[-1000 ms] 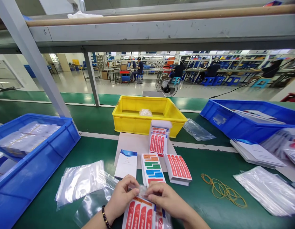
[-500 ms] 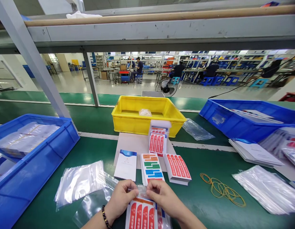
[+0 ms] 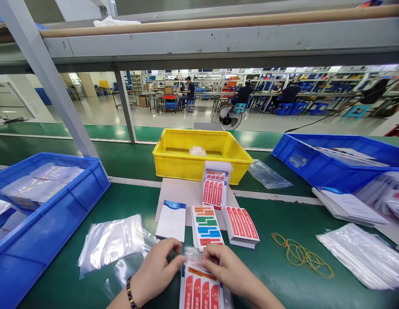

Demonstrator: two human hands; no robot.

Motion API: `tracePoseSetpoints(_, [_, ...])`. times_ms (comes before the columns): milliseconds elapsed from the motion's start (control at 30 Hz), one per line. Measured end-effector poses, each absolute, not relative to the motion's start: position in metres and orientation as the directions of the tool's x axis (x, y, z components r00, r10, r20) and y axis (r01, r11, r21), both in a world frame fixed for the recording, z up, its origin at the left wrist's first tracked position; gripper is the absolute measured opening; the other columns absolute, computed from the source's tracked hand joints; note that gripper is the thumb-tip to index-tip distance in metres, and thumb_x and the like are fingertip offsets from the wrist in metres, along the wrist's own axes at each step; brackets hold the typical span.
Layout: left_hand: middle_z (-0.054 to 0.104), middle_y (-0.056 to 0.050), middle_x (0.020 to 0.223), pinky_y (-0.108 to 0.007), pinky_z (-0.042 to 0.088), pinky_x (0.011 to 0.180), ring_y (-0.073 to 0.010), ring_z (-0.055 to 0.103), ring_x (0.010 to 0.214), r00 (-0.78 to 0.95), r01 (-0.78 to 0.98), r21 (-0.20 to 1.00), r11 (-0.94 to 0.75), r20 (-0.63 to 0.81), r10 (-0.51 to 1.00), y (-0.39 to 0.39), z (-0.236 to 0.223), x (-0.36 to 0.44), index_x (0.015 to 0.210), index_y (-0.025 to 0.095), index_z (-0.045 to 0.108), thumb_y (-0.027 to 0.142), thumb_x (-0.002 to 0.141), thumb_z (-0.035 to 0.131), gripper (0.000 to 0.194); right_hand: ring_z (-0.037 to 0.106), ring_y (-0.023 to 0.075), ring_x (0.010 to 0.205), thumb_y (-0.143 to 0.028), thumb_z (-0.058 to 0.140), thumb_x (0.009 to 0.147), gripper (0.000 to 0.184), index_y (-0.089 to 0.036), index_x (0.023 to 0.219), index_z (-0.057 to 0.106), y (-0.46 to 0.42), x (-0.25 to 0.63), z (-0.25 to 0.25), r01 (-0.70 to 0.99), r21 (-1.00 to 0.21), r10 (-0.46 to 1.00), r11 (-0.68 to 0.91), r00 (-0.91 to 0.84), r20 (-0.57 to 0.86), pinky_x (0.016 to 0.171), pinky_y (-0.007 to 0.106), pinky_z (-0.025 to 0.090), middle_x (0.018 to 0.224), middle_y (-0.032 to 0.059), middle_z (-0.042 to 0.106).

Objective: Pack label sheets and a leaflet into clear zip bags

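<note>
A clear bag (image 3: 193, 253) lies at the near middle of the green worktable (image 3: 266, 283), with a sheet of red labels (image 3: 202, 294) visible inside and its top end pointing to the far side. The right hand (image 3: 226, 268) has thumb and fingers closed on the right of the bag's top end. The left hand (image 3: 159, 268), with a beaded bracelet (image 3: 130, 294) at the wrist, is at the left of that end; its thumb and forefinger stand apart, and whether the thumb tip contacts the plastic cannot be told. Just beyond the hands, from left to right, are a white booklet (image 3: 171, 221), a stack of multicoloured label sheets (image 3: 207, 227) and a stack of red label sheets (image 3: 241, 225). Loose clear bags (image 3: 111, 242) lie left of the left hand; rubber bands (image 3: 300, 255) lie to the right of the right hand. A yellow bin (image 3: 176, 165) stands at the far middle, with a blue bin (image 3: 57, 231) on the left and another blue bin (image 3: 302, 166) at the far right.
</note>
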State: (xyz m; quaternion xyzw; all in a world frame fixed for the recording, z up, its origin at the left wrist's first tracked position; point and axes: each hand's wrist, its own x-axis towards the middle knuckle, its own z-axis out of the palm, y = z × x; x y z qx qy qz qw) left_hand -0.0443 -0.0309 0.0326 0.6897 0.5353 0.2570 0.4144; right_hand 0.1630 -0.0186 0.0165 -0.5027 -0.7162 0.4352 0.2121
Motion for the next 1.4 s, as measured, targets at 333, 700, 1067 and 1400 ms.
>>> tracePoseSetpoints(333, [0.065, -0.007, 0.071, -0.028, 0.032, 0.059, -0.0250, 0.059, 0.070, -0.008, 0.950, 0.295, 0.100, -0.297, 0.955, -0.052, 0.017, -0.099, 0.066, 0.019, 0.053, 0.036, 0.074, 0.049, 0.019, 0.049, 0.0193, 0.071, -0.011, 0.051, 0.071, 0.010, -0.019, 0.064, 0.051, -0.012, 0.172, 0.000, 0.791, -0.512, 0.943, 0.334, -0.279, 0.185, 0.064, 0.031, 0.037, 0.072, 0.0032, 0.054])
tracePoseSetpoints(700, [0.060, -0.002, 0.070, -0.025, 0.031, 0.058, -0.0172, 0.053, 0.065, 0.251, 0.869, 0.485, -0.095, -0.266, 0.931, -0.068, 0.032, -0.091, 0.065, 0.020, 0.046, 0.027, 0.082, 0.036, 0.021, 0.060, 0.0169, 0.062, -0.051, 0.043, 0.081, 0.042, -0.016, 0.099, 0.057, -0.028, 0.136, -0.007, 0.126, -0.985, 0.870, -0.116, -0.466, -0.162, 0.058, 0.029, 0.047, 0.075, 0.0043, 0.060])
tracePoseSetpoints(1067, [0.052, 0.002, 0.055, -0.022, 0.031, 0.051, -0.0106, 0.044, 0.051, 0.285, 0.536, 0.844, 0.003, -0.184, 0.941, -0.031, 0.030, -0.022, 0.060, 0.017, 0.050, 0.037, 0.075, 0.047, 0.026, 0.062, 0.0228, 0.076, -0.018, 0.031, 0.086, 0.037, -0.010, 0.111, 0.056, -0.030, 0.140, -0.022, 0.551, -0.597, 0.812, 0.583, -0.392, 0.432, 0.065, 0.033, 0.049, 0.086, 0.0142, 0.066])
tracePoseSetpoints(1400, [0.037, 0.006, 0.045, -0.021, 0.023, 0.044, -0.0084, 0.032, 0.045, 0.212, 0.195, 0.966, 0.169, -0.209, 0.955, -0.006, -0.003, 0.000, 0.049, 0.017, 0.043, 0.061, 0.060, 0.057, 0.047, 0.057, 0.0146, 0.063, -0.018, 0.058, 0.066, 0.012, -0.017, 0.076, 0.065, -0.022, 0.136, -0.005, 0.598, -0.733, 0.943, 0.323, -0.272, 0.193, 0.056, 0.021, 0.041, 0.069, 0.0024, 0.063])
